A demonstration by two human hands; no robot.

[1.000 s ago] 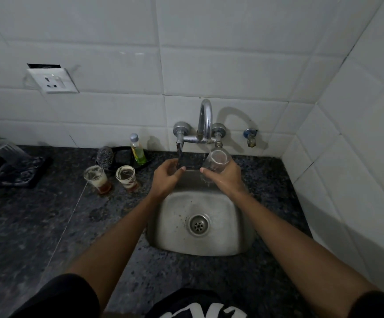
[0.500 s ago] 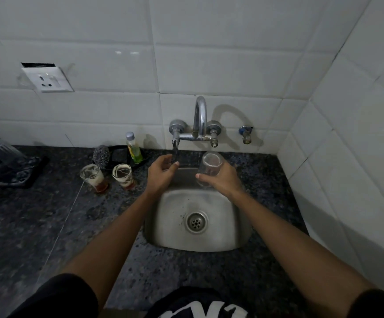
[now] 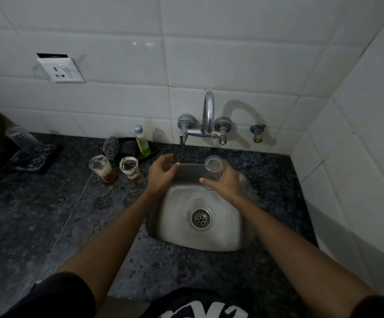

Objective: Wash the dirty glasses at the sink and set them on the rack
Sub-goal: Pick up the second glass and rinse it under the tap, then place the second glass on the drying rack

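1. Nearest the camera: black sleeves (image 3: pixel 55 294) at both lower corners and a dark shirt with white lettering at the bottom edge. Two bare forearms reached forward over a dark speckled granite counter (image 3: pixel 37 226).
2. Steel sink (image 3: pixel 232 237) set into the counter, drain (image 3: pixel 200 218) near its middle. Basin looked wet; no stream of water could be made out.
3. Right hand (image 3: pixel 226 183) over the back right of the basin, fingers curled round a clear glass (image 3: pixel 214 167). Glass held roughly upright, mouth up, tilted slightly. It appeared empty, though I could not tell for certain.
4. Left hand (image 3: pixel 163 172) over the back left rim of the sink, just below the left tap lever. Fingers loosely curled and spread, gripping nothing; well apart from the held glass.
5. Left of the sink on the counter: two dirty glasses side by side, the left one (image 3: pixel 101 168) and the right one (image 3: pixel 130 168), both with foamy residue on the walls and brownish liquid at the bottom.
6. Behind them: a steel scrubber (image 3: pixel 111 148), a dark dish (image 3: pixel 129 146) and a small bottle (image 3: pixel 142 143) of yellow-green liquid.
7. Far left: a dark rack (image 3: pixel 32 159) with one clear glass (image 3: pixel 22 140) lying tilted on it.
8. Farthest: chrome wall tap (image 3: pixel 208 120), a small side valve (image 3: pixel 258 134), a white socket (image 3: pixel 61 71), all on white tile.
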